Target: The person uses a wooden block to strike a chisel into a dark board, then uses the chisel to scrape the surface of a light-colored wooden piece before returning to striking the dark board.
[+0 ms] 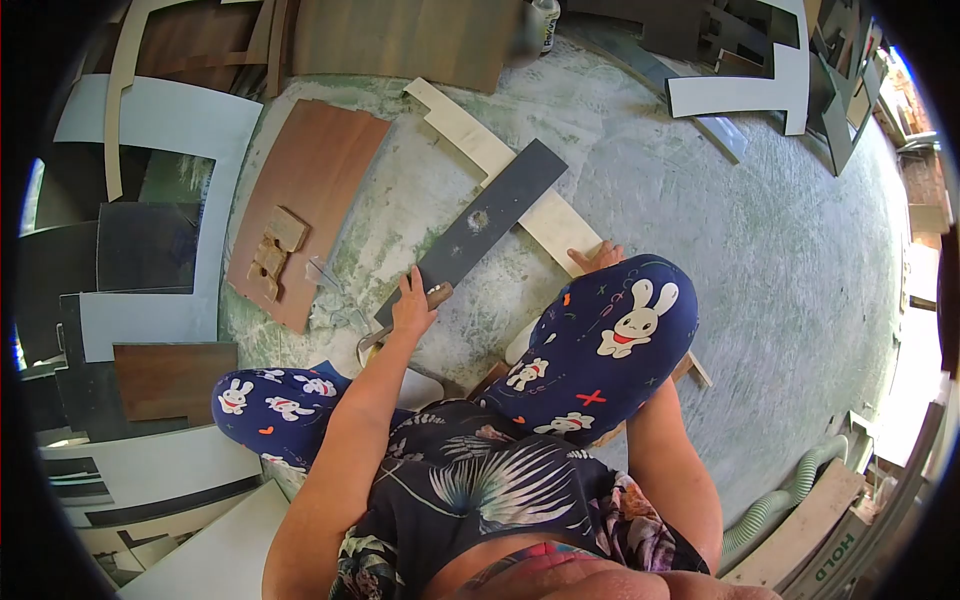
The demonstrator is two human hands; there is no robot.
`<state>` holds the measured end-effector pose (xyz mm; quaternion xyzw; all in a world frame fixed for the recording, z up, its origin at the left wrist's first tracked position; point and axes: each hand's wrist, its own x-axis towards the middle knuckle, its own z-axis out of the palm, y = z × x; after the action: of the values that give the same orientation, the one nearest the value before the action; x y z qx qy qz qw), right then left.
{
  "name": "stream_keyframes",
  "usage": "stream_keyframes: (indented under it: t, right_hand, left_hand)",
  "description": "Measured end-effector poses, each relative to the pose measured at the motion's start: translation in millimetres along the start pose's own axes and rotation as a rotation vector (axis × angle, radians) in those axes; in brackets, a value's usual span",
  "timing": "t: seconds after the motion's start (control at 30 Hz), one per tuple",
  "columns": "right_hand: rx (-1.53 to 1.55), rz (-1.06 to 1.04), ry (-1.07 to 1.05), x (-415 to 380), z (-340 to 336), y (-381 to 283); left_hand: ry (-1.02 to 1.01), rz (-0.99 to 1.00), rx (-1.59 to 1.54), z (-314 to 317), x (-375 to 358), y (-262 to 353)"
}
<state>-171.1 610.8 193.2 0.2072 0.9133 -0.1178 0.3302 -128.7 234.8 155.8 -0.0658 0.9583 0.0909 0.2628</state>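
Note:
A long dark grey board [490, 215] lies slantwise across a pale, notched board [560, 230] on the floor. My left hand [412, 308] is at the near part of the dark board, fingers partly stretched over its surface. In its palm is a wooden-handled tool [438, 295], whose brown end sticks out on the right and whose curved metal part shows below on the left; the hand hides the middle. At the near end of the pale board, my right hand [598, 258] grips its edge, partly hidden behind my raised knee. A whitish, rough spot [478, 218] marks the dark board.
To the left, a reddish-brown panel [300, 200] carries broken wood pieces [278, 250]. Stacked offcuts and a white cut-out panel [240, 130] line the left side. More offcuts [740, 95] lean at the upper right. A ribbed hose [785, 500] runs along the lower right.

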Motion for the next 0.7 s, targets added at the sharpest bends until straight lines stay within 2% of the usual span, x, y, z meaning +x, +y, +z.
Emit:
stream_keyframes:
  t: [0.23, 0.43, 0.57, 0.7]
  right_hand:
    - [0.043, 0.034, 0.059, -10.0, 22.7, 16.3]
    - [0.159, 0.084, 0.21, -22.8, 65.2, 56.8]
    - [0.236, 0.122, 0.433, -36.5, 110.4, 98.1]
    - [0.154, 0.301, 0.779, -58.1, 174.0, 156.5]
  left_hand:
    - [-0.007, -0.004, -0.023, -1.0, -4.1, -6.0]
    - [0.04, 0.037, -0.009, 7.9, -2.5, -14.2]
    - [0.003, 0.022, -0.063, 2.5, -2.8, -11.4]
    - [0.042, 0.05, -0.021, 7.8, -2.8, -16.8]
